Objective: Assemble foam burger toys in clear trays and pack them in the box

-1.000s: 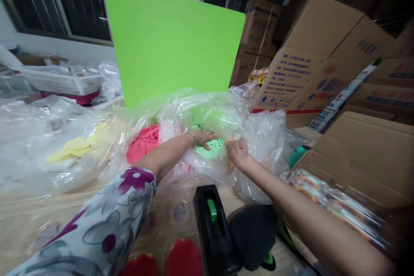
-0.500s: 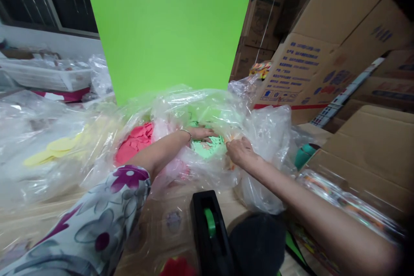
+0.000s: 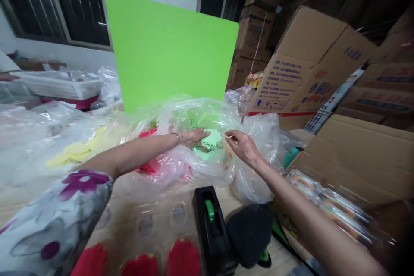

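Note:
My left hand [image 3: 195,136] is inside a clear plastic bag [image 3: 200,114] and grips a bunch of light green foam cutouts [image 3: 209,142], lifted a little above the rest. My right hand [image 3: 243,146] pinches the bag's rim at the right, holding it apart. To the left lie a bag of red cutouts [image 3: 149,166] and a bag of yellow cutouts [image 3: 77,151]. A large bright green board [image 3: 168,51] stands upright behind the bags.
A black tape dispenser [image 3: 211,228] with green tape stands near me on the wooden table. Red pieces in clear packaging [image 3: 142,263] lie at the bottom edge. Cardboard boxes [image 3: 310,64] are stacked at the right. A white tray [image 3: 58,86] sits far left.
My left hand has closed on a bunch of green cutouts and raised them inside the bag. My right hand has lifted the bag's rim slightly. The view shifted.

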